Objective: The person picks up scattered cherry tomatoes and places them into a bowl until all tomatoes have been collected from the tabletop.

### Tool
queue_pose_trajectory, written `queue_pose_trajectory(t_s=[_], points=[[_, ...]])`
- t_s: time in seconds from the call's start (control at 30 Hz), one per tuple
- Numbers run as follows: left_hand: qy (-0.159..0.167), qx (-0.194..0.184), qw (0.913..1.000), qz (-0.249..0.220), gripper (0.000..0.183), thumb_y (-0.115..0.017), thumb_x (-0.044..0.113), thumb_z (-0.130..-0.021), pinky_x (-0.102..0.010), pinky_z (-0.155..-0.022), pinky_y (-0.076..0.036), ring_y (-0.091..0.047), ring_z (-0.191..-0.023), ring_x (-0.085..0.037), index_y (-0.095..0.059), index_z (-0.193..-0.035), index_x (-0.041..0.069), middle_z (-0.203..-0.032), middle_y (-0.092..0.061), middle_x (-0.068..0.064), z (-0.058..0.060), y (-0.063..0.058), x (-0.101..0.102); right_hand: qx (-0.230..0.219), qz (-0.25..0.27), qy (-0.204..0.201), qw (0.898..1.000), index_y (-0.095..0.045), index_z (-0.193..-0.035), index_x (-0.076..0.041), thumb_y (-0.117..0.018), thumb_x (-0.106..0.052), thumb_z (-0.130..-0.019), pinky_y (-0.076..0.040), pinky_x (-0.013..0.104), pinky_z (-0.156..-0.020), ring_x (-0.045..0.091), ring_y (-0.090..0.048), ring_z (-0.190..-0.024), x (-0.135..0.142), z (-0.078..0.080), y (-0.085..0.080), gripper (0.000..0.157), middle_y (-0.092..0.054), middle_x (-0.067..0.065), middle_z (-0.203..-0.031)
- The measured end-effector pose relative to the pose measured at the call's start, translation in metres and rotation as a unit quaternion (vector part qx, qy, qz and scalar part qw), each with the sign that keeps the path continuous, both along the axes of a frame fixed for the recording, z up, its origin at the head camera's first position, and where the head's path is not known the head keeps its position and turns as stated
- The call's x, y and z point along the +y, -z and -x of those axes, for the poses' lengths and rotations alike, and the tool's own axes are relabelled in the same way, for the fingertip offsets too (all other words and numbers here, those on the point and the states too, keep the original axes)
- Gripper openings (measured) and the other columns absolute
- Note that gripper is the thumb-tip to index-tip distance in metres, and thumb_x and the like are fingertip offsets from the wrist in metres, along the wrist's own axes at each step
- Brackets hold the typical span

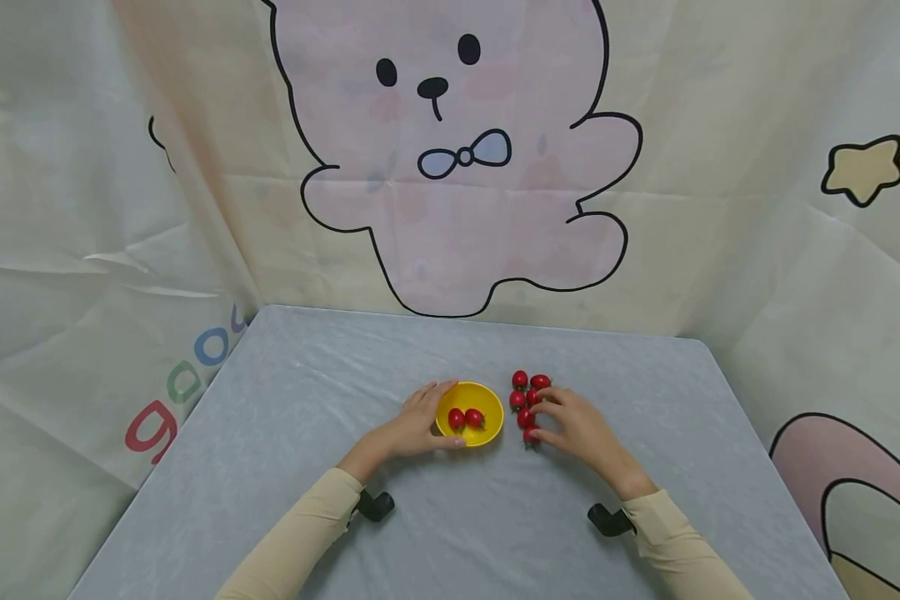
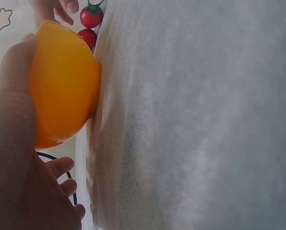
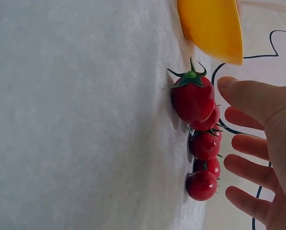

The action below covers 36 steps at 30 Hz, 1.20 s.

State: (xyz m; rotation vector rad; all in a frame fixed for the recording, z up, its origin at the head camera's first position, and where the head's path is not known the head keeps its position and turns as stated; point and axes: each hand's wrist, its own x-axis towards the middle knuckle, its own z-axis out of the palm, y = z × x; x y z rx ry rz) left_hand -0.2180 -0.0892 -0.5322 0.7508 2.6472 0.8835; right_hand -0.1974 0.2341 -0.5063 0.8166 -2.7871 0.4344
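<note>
My left hand (image 1: 412, 425) holds a yellow bowl (image 1: 489, 398) by its side, thumb at the near rim and fingers at the far rim. Inside it lie two red cherry tomatoes (image 1: 475, 418). Right of the bowl, several more cherry tomatoes (image 1: 524, 417) form a double row on the cloth. Over that row reaches my right hand (image 1: 581, 429), fingers spread apart. In the right wrist view its thumb is close beside the nearest tomato (image 3: 193, 100), which has a green stem, and no tomato is within its grasp. The left wrist view shows the outside of the bowl (image 2: 63, 86) upright above the cloth.
A grey-blue cloth (image 1: 330, 375) covers the table. Behind it hangs a pale curtain (image 1: 690, 167) printed with a pink bear, and similar fabric closes off both sides. Black wrist devices (image 1: 375, 506) sit below each hand.
</note>
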Motion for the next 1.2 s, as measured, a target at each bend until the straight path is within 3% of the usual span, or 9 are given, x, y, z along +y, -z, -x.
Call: queue_pose_trajectory(t_s=[0.63,1.2], points=[[-0.004,-0.005,1.0000,0.002,0.106,-0.067,0.069,-0.079,-0.057,-0.125,-0.013,-0.014,-0.154,-0.032,-0.012,-0.159,0.026,-0.165,-0.023,0.000,-0.001,0.000,0.000,-0.021,-0.012,0.002,1.000,-0.076,-0.104,-0.016,-0.085,-0.036,-0.075,-0.054,0.051,-0.093,0.029,-0.063,-0.107,0.001,-0.005,0.007,0.036,-0.065,0.011,-0.124],[-0.001,-0.001,1.0000,0.001,0.105,-0.066,0.069,-0.080,-0.056,-0.126,-0.012,-0.014,-0.154,-0.032,-0.013,-0.159,0.025,-0.165,-0.023,0.001,0.000,0.000,0.001,-0.008,-0.007,0.006,1.000,-0.076,-0.102,-0.017,-0.084,-0.039,-0.077,-0.055,0.051,-0.088,0.028,-0.062,-0.102,0.003,-0.005,0.014,0.034,-0.065,0.010,-0.120]])
